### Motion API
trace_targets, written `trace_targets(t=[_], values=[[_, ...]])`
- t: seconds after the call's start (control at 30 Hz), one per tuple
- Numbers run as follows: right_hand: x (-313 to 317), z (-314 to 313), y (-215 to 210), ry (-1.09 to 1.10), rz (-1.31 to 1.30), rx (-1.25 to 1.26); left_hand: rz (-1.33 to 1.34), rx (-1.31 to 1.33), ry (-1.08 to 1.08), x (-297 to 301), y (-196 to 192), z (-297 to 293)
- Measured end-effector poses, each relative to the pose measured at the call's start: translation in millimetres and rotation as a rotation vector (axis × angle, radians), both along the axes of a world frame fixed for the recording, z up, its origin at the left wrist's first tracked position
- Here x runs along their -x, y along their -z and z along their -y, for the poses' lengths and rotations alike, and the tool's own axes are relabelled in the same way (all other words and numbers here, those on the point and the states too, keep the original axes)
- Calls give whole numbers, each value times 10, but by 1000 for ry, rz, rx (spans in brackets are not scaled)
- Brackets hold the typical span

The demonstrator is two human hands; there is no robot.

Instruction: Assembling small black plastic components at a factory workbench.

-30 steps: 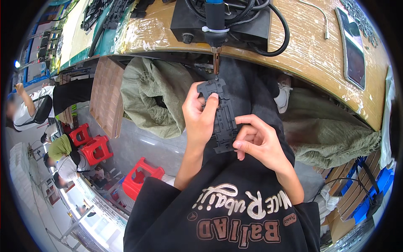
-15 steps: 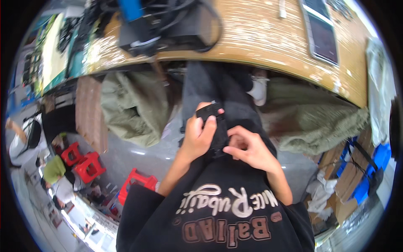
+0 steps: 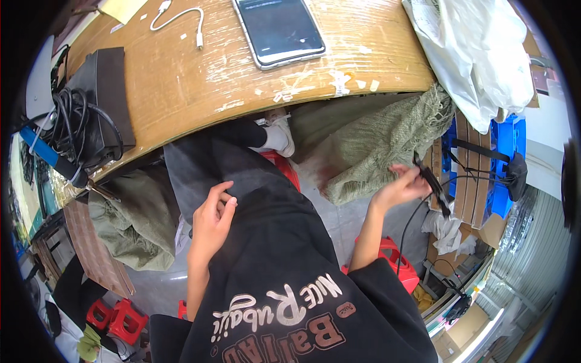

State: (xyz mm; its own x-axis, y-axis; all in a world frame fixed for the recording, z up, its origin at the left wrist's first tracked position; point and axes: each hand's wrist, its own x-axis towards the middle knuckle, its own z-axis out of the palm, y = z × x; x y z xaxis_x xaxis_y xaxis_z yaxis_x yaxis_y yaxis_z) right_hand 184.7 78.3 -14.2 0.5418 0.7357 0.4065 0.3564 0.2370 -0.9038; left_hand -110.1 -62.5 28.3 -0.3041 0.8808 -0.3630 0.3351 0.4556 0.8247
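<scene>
Out to the right, my right hand [image 3: 402,187] is closed on a thin, flat black part [image 3: 433,186], pinching it between thumb and fingers. The part is long and narrow and hangs at a slant, slightly blurred; its exact kind does not show. Close by runs a thin black cable [image 3: 407,227]; whether it joins the part I cannot tell. Over my lap, my left hand [image 3: 213,221] holds nothing, its fingers loosely bent and the thumb apart.
Ahead curves a wooden table [image 3: 181,103] with a phone [image 3: 281,30] and a short white cable [image 3: 196,18]. A soldering iron [image 3: 51,154] juts past its left edge beside a black box [image 3: 109,91]. Sacking [image 3: 387,139], blue crates [image 3: 508,145] and a red stool [image 3: 393,266] stand rightward.
My view has turned to the right. Both hands were together on a black object over my lap; they have separated, and the right one has carried a black part far out to the right.
</scene>
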Motion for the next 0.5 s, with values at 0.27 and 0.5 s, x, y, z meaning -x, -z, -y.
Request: trace_targets(t=[0.27,0.5], values=[[-501,21,906,-130,214,399,-88,9,36,-2,28,50],[33,-114,-66,28,134,181,-72,52,-117,301,162,441]])
